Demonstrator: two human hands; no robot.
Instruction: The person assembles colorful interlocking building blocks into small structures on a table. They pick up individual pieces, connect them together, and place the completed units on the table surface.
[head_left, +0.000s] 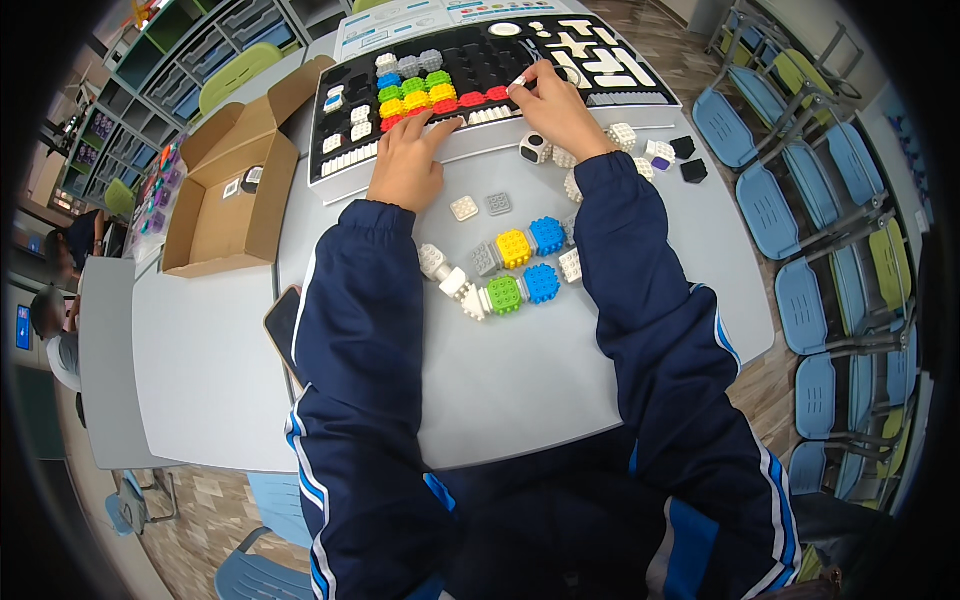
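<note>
A black parts tray [462, 62] in a white box spans the far side of the table, with rows of blue, green, yellow and red blocks [415, 92] in it. My left hand [408, 160] lies open at the tray's near edge, fingers stretched out by the red and white pieces. Over the tray's right half, my right hand [562, 112] pinches a small white piece [517, 83]; its exact kind is hard to make out. Nearer me lies a bent chain of joined blocks: white, a green block [504, 293], a blue block [541, 283] and a yellow block [513, 248].
Two flat square pieces, one cream [464, 208] and one grey [498, 204], lie between my arms. White and black loose blocks [660, 153] sit right of my right wrist. An open cardboard box [225, 215] and a phone [283, 325] are left; stacked blue chairs [765, 210] stand right.
</note>
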